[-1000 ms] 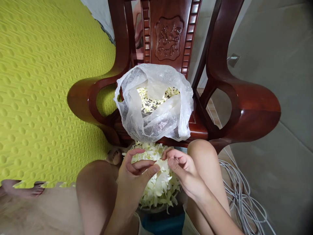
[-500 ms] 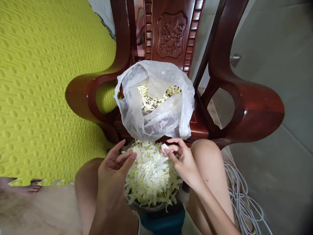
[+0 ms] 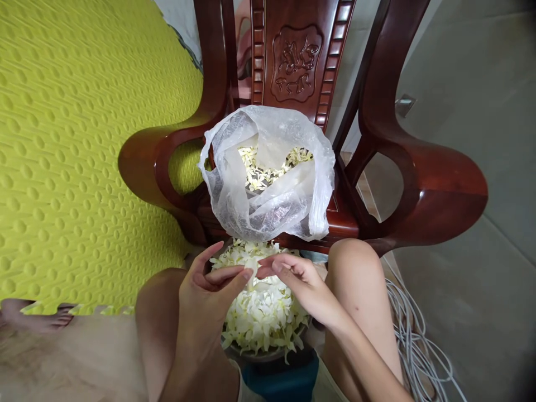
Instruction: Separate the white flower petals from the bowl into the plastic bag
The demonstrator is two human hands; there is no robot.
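Note:
Between my knees stands a round metal bowl (image 3: pixel 268 355) heaped with white flowers (image 3: pixel 259 321). Over the heap, my left hand (image 3: pixel 215 285) pinches a pale flower petal (image 3: pixel 253 271) between thumb and fingertips, its index finger raised. My right hand (image 3: pixel 297 282) has come in close from the other side, its fingertips right beside the petal. Its thumb is pressed to the bent fingers; whatever lies between them is hidden. Behind the bowl, a crumpled translucent plastic bag (image 3: pixel 285 212) sits open on the chair seat with more white flowers (image 3: pixel 257 176) inside.
A carved dark-red wooden chair (image 3: pixel 297 61) faces me, its curved arms (image 3: pixel 450 192) on both sides. Yellow textured foam matting (image 3: pixel 84 139) covers the left. Another person's foot (image 3: pixel 54 317) shows at the mat's edge. Coiled grey cable (image 3: pixel 412 335) lies at right. Something blue (image 3: pixel 280 379) is below the bowl.
My two hands have drawn together over the bowl, the right moving left and the left moving right. The white petal seen in my right fingertips earlier no longer shows there.

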